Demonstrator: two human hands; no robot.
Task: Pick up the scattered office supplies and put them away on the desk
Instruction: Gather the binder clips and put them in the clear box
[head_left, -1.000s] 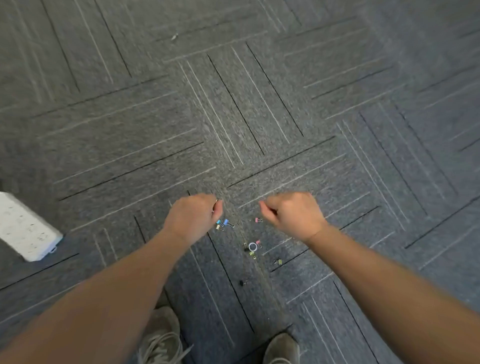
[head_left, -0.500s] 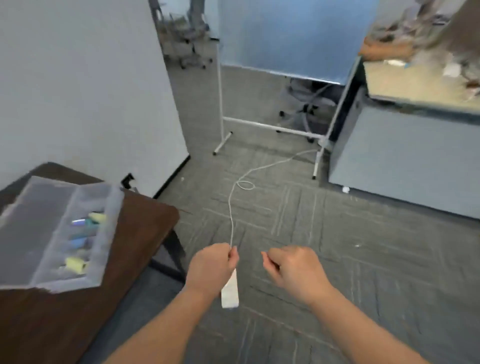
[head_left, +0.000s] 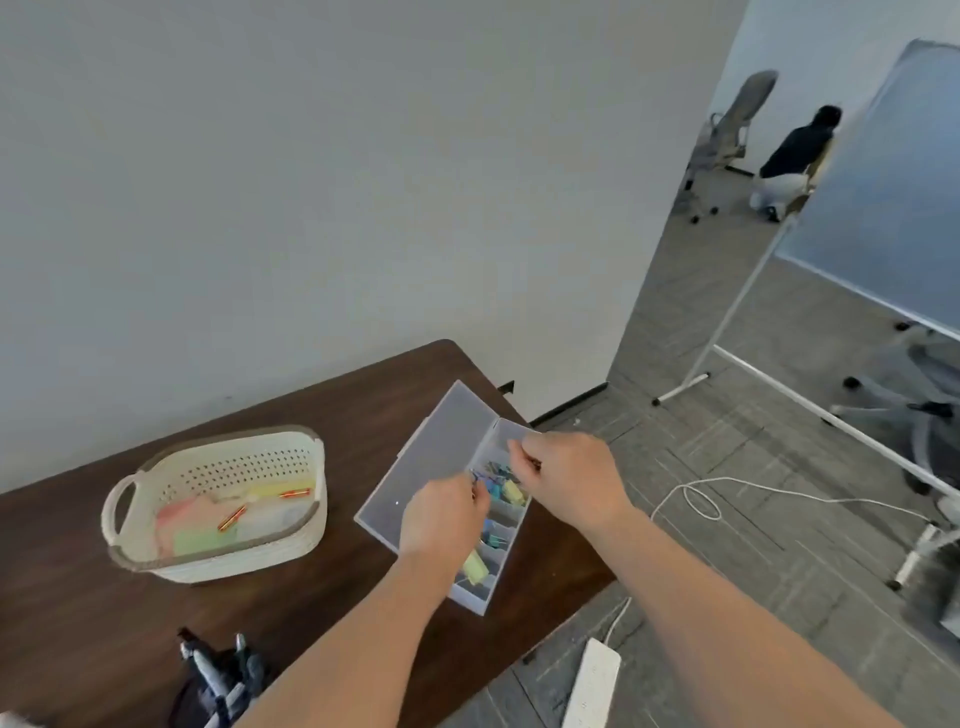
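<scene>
A clear plastic organizer box (head_left: 470, 592) lies with its lid (head_left: 431, 457) folded back near the right edge of the dark brown desk (head_left: 332, 415). Its compartments hold several coloured binder clips (head_left: 506, 491). My left hand (head_left: 444, 522) hovers over the box's middle, its fingertips pinched on a small bluish clip. My right hand (head_left: 569, 478) is above the box's far end, thumb and forefinger pinched on something small and dark, seemingly a clip. My left hand and forearm hide part of the compartments.
A cream perforated basket (head_left: 228, 441) with sticky notes and pens stands left of the box. A pot of markers (head_left: 223, 675) sits at the desk's near edge. A white power strip (head_left: 592, 686) and cable (head_left: 701, 501) lie on the carpet. A whiteboard stand (head_left: 727, 332), chair (head_left: 924, 415) and distant person (head_left: 795, 156) are at right.
The view swung up from the clips on the carpet to the desk. Both pinched hands moved from above the floor to above the organizer box.
</scene>
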